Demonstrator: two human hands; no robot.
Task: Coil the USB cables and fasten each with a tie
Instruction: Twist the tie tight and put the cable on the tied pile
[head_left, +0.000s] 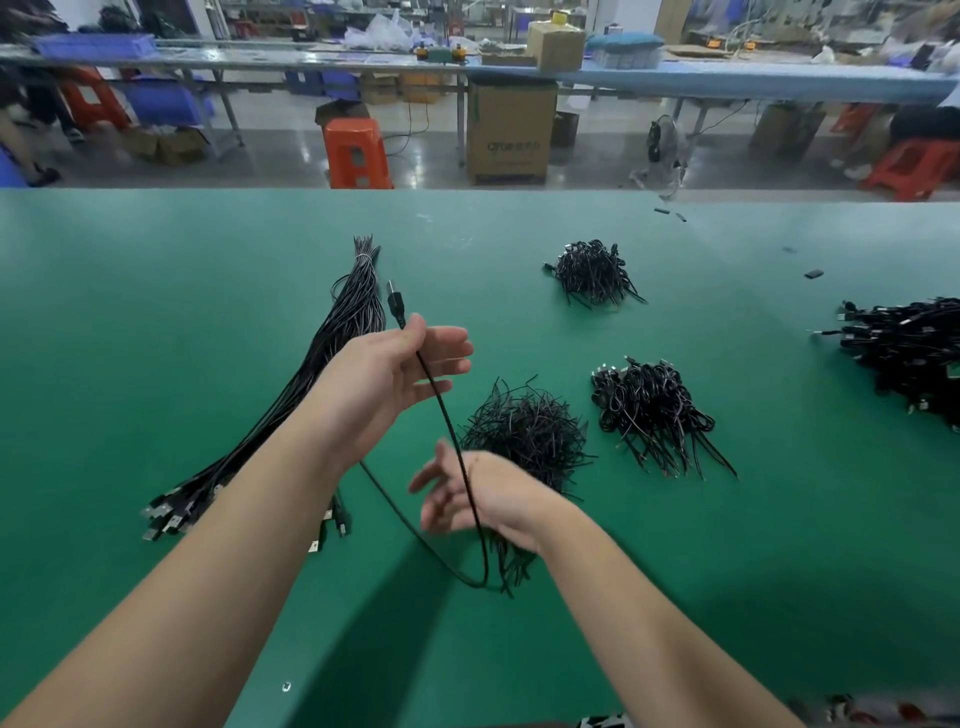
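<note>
Got my left hand (387, 374) pinching one USB cable (447, 415) just below its plug, right hand (475, 493) relaxed with the limp, light cable draped over it, hanging above the desk (156, 312) beside the tie pile (524, 431).

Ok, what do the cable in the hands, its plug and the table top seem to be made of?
Cable: black, matte, bends in a loose loop, so probably rubber or soft plastic sheathing. Plug above the left hand: black moulded body, likely plastic, with a greyish tip that may be metal. Table top: green, smooth, faintly glossy; looks like a rubber or vinyl mat, cannot tell which.
</note>
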